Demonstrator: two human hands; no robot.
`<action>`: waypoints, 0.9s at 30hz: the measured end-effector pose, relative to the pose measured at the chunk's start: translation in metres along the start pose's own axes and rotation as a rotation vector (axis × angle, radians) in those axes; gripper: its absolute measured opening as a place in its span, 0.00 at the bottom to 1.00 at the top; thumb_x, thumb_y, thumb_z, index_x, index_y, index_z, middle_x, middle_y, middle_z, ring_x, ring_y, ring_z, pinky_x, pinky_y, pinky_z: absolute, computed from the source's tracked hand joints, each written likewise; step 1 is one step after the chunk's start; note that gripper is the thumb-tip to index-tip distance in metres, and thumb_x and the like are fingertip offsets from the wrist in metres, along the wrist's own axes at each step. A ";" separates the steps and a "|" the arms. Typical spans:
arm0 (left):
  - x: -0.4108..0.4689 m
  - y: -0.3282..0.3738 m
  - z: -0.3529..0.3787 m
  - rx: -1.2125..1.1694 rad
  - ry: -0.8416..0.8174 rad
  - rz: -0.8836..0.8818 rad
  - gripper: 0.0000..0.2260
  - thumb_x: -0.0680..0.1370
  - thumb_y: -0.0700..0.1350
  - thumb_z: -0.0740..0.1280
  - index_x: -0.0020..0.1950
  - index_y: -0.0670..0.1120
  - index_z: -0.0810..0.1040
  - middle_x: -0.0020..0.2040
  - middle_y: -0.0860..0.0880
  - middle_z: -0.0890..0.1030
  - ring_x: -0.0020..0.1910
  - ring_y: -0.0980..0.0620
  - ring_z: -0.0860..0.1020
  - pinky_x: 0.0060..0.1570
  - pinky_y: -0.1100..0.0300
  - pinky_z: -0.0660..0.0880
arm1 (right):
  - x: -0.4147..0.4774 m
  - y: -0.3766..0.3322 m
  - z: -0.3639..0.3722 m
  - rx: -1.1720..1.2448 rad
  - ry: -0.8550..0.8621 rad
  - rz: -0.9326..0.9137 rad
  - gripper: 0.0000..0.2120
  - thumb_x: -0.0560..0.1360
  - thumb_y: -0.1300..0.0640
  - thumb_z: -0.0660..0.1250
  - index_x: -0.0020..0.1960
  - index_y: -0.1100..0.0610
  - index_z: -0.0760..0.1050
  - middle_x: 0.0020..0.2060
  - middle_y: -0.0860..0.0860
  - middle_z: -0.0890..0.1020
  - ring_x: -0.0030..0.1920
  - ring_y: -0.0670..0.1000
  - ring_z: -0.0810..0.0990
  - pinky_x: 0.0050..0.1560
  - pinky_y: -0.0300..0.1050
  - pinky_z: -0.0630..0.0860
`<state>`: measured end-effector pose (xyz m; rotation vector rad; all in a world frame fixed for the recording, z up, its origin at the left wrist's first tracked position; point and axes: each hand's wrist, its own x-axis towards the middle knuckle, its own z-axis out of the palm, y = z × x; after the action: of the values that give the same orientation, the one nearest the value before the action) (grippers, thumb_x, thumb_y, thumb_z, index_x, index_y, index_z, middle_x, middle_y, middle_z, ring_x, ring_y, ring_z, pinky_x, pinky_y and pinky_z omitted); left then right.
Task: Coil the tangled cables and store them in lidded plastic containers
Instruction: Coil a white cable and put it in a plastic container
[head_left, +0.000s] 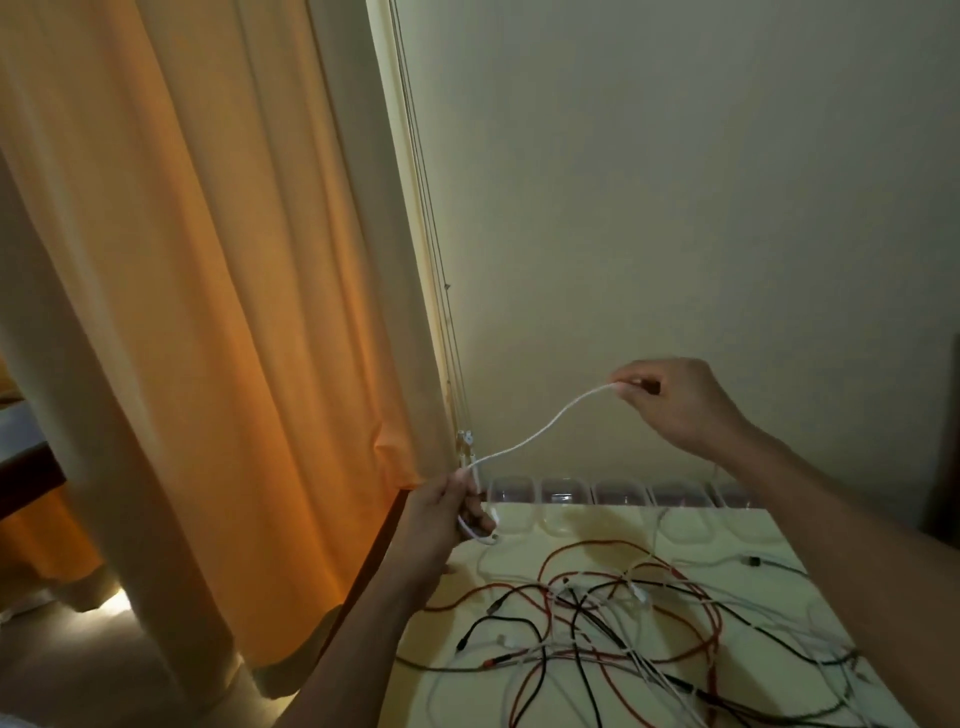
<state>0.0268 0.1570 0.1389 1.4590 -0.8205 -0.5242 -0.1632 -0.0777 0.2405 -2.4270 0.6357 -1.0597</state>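
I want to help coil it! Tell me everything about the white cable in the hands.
The white cable is thin and bendy and looks plastic-coated. It hangs in the air, sagging in a soft curve between both hands. The right hand pinches one end up high. The left hand grips the lower part, where a small loop curls under its fingers.

Orange curtain (208, 312) at left, pale wall (675, 208), cream table (519, 566)

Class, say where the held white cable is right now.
In the head view, the white cable hangs above the far left corner of the table, stretched from the left hand by the curtain up to the right hand.
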 end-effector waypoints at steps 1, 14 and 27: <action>-0.006 0.002 0.005 -0.124 -0.005 -0.027 0.22 0.87 0.52 0.57 0.54 0.32 0.76 0.33 0.45 0.72 0.31 0.48 0.75 0.38 0.51 0.78 | -0.010 0.008 0.002 -0.038 -0.063 0.031 0.08 0.79 0.58 0.70 0.56 0.54 0.86 0.49 0.49 0.87 0.48 0.49 0.83 0.55 0.48 0.79; -0.067 -0.015 0.062 -0.583 -0.061 -0.221 0.08 0.86 0.42 0.57 0.55 0.40 0.74 0.34 0.48 0.64 0.30 0.52 0.63 0.33 0.56 0.68 | -0.124 0.034 0.048 0.078 -0.377 0.357 0.17 0.78 0.61 0.65 0.64 0.47 0.76 0.56 0.46 0.82 0.55 0.46 0.80 0.55 0.46 0.78; -0.061 0.000 0.056 -0.138 0.008 -0.078 0.11 0.86 0.47 0.62 0.57 0.47 0.84 0.35 0.49 0.72 0.36 0.50 0.72 0.44 0.54 0.74 | -0.108 -0.020 -0.007 0.669 -0.460 0.245 0.17 0.76 0.46 0.67 0.48 0.60 0.84 0.28 0.49 0.65 0.30 0.48 0.62 0.35 0.42 0.64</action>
<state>-0.0548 0.1665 0.1242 1.3691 -0.7098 -0.6212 -0.2290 -0.0024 0.1943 -1.8437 0.3328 -0.4744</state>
